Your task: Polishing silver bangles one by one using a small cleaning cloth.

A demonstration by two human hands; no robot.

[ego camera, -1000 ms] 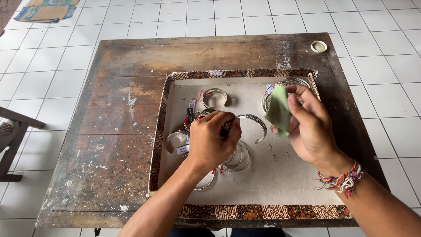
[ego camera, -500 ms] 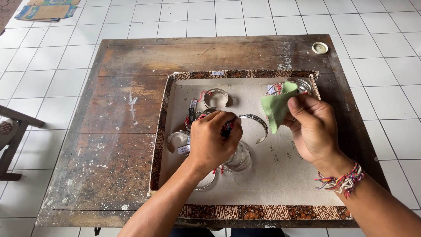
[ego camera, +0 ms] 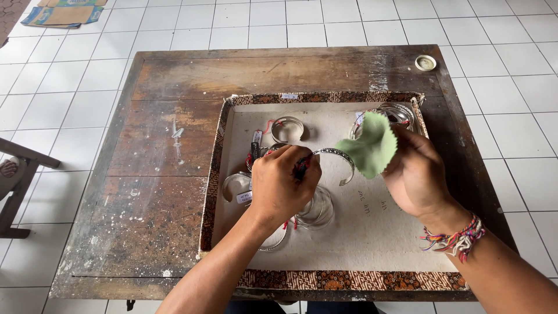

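Head view is showing a worn wooden worktop (ego camera: 174, 192) standing on white floor tiles (ego camera: 58, 87). A shallow tray (ego camera: 325, 279) with a patterned rim is lying on it, lined with pale card. The tray is holding several silver cuff bangles: one (ego camera: 288, 128) near the back, a stack (ego camera: 401, 113) at the back right corner, more (ego camera: 317, 212) under the left wrist, some carrying small tags. Left hand (ego camera: 282, 186) is clenching one end of an open bangle (ego camera: 337, 158) above the tray middle. Right hand (ego camera: 415, 177) is pinching a green cloth (ego camera: 372, 145) against the bangle's free end. Judgement: polishing is going best with the left grip staying firm, the cloth wrapping the band and stroking along its curve without bending it. A small round lid (ego camera: 426, 62) is sitting at the worktop's far right corner.
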